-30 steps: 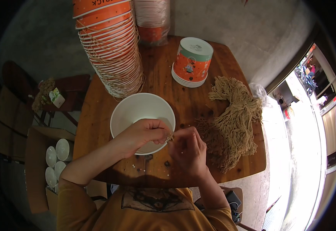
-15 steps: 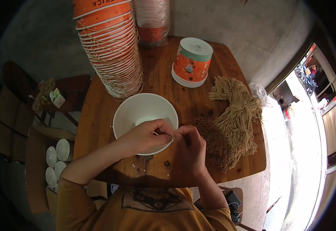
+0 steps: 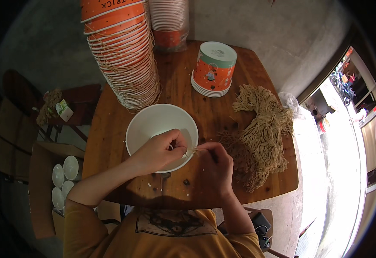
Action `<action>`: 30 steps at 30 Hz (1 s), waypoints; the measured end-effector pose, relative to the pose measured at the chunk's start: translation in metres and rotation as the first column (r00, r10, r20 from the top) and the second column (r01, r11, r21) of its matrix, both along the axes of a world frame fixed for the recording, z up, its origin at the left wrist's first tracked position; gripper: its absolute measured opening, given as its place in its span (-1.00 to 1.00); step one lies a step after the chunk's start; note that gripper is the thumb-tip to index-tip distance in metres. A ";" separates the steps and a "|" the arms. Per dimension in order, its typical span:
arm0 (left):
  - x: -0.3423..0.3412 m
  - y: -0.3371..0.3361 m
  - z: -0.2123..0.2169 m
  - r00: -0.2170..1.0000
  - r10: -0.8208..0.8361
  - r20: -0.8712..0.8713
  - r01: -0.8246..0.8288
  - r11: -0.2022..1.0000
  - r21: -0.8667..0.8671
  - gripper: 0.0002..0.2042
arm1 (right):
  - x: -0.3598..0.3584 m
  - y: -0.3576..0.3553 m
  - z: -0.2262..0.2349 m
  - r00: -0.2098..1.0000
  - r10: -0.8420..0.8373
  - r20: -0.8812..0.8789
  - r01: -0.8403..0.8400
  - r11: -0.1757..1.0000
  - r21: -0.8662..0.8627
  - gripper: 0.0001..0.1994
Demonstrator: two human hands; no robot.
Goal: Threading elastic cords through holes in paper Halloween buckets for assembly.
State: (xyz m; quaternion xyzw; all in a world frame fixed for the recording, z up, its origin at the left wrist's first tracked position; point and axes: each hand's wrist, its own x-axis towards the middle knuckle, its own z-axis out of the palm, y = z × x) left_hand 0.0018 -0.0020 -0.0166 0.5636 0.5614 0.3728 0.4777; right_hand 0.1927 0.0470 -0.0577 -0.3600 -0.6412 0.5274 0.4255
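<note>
A white paper bucket (image 3: pixel 142 124) stands mouth up on the wooden table in front of me. My left hand (image 3: pixel 162 150) reaches over its near rim, thumb and fingertips pinched together inside the right wall. A short bit of tan cord (image 3: pixel 194 150) shows at the right rim, between my two hands. Just outside that rim, my right hand (image 3: pixel 218 165) is closed, with its thumb and index finger pinching the cord's end. The left fingertips are at the wall by the cord, and what they grip is mostly hidden.
A bundle of tan cords (image 3: pixel 265 133) lies to the right. Behind the bucket leans a tall stack of orange buckets (image 3: pixel 123 60) with cord handles. Upside-down buckets (image 3: pixel 213 71) stand at the back, beside a wrapped stack (image 3: pixel 168 26). A carton (image 3: pixel 43 189) of wrapped white buckets sits lower left.
My hands have drawn slightly apart at the bucket's right rim, the right one shifting a little outward. More of the frayed cord shows between them.
</note>
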 end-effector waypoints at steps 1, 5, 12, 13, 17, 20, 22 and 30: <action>0.000 0.000 0.001 1.000 -0.002 0.000 0.002 1.000 0.000 -0.93 | 0.001 0.000 0.001 1.000 -0.003 -0.016 0.003 1.000 -0.019 -0.96; 0.003 0.000 0.006 0.999 -0.022 -0.028 0.021 1.000 -0.005 -0.93 | 0.003 -0.002 0.002 0.998 -0.013 -0.061 0.008 0.998 -0.070 -0.94; 0.008 0.000 0.005 0.999 -0.041 -0.033 0.043 0.998 0.037 -0.90 | 0.007 -0.004 0.007 0.994 -0.004 -0.110 -0.021 0.974 -0.227 -0.89; 0.009 -0.001 0.004 0.999 -0.042 -0.033 0.043 0.998 0.037 -0.90 | 0.008 -0.003 0.004 0.988 0.007 -0.157 -0.046 0.968 -0.246 -0.86; 0.009 0.000 0.005 0.998 -0.045 -0.033 0.046 0.998 0.053 -0.90 | 0.011 -0.001 0.006 0.981 0.069 -0.179 -0.114 0.960 -0.257 -0.80; 0.010 0.001 0.005 0.998 -0.048 -0.035 0.049 0.998 0.044 -0.91 | 0.008 0.000 0.006 0.993 0.098 -0.071 -0.113 0.959 -0.261 -0.80; 0.011 0.001 0.006 0.998 -0.052 -0.031 0.053 0.998 0.046 -0.91 | 0.007 0.002 0.010 0.988 0.126 -0.090 -0.149 0.936 -0.319 -0.82; 0.011 0.000 0.007 0.998 -0.049 -0.050 0.052 0.997 0.059 -0.91 | 0.008 0.004 0.000 0.968 0.072 -0.240 -0.172 0.888 -0.427 -0.88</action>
